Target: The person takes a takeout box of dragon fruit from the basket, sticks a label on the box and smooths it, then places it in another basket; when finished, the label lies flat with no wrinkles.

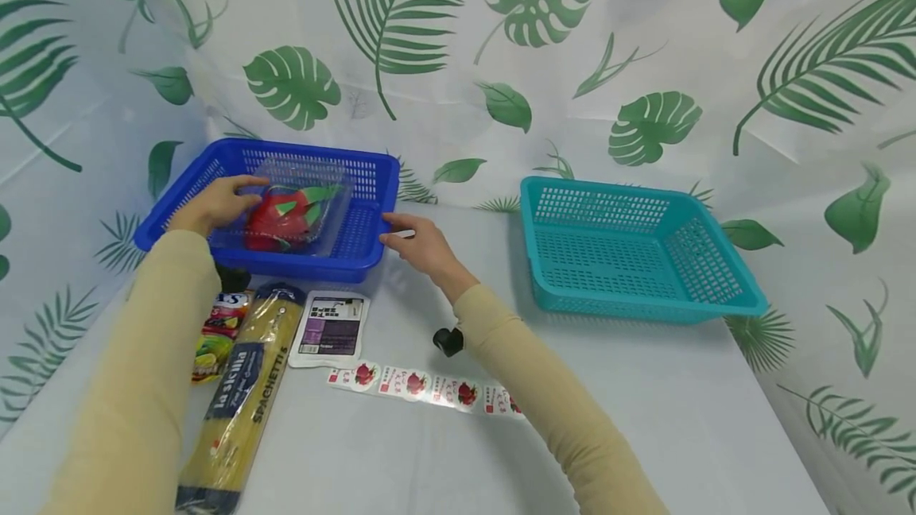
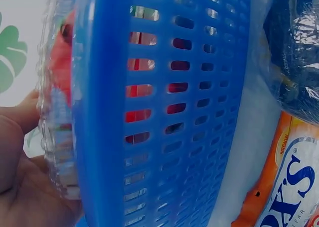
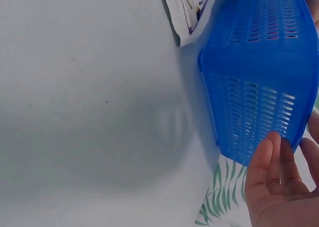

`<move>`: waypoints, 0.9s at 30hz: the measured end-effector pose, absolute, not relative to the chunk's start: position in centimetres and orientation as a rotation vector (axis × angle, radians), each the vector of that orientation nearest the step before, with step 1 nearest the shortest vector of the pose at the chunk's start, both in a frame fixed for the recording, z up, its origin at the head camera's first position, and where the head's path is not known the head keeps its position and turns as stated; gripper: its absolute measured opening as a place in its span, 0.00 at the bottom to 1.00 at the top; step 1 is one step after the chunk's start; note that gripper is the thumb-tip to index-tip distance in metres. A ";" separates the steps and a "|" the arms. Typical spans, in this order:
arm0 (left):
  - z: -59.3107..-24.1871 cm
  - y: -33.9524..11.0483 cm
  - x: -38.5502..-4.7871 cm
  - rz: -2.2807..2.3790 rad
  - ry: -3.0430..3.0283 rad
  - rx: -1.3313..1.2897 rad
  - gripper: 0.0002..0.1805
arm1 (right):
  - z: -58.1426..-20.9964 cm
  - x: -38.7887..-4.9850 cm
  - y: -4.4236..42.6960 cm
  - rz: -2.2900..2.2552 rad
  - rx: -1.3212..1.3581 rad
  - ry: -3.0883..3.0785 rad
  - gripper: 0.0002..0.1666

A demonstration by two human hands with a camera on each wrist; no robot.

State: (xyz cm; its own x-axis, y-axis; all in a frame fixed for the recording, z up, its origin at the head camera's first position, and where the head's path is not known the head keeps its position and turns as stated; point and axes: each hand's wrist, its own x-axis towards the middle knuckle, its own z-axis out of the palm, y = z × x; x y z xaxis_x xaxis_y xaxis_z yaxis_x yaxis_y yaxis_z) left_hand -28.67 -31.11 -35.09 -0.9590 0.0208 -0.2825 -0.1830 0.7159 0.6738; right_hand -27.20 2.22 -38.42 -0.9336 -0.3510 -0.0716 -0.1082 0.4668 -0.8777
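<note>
Inside the blue basket [image 1: 315,265] lies a clear plastic box [image 1: 336,221], somewhat tilted. It contains a red item with green leaf-like tips [image 1: 286,217], perhaps a dragon fruit. My left hand [image 1: 218,205] grips the box at its left side; in the left wrist view the box's ridged edge [image 2: 52,137] lies against the fingers above the basket rim. At the basket's right end, my right hand [image 1: 422,245] touches the outer wall and rim. Its fingers [image 3: 261,160] are fairly straight in the right wrist view, with no curl round the rim visible.
A teal basket [image 1: 540,284] stands at the right. In front of the blue basket lie a spaghetti pack [image 1: 246,396], a colourful candy bag [image 1: 215,348] and a white-purple packet [image 1: 331,330]. A strip of fruit stickers [image 1: 429,390] and a small black object [image 1: 448,341] are nearby.
</note>
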 end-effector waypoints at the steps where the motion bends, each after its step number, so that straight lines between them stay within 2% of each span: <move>1: -35.2 -31.1 -28.7 1.106 2.648 -0.131 0.29 | -38.4 -27.2 2.2 -1.456 -0.393 2.470 0.29; 16: -35.2 -28.7 -28.9 1.258 2.486 0.048 0.32 | -38.6 -27.3 2.4 -1.482 -0.409 2.445 0.29; 27: -36.8 -30.1 -28.2 1.391 2.396 0.065 0.33 | -38.6 -27.2 2.4 -1.475 -0.431 2.435 0.29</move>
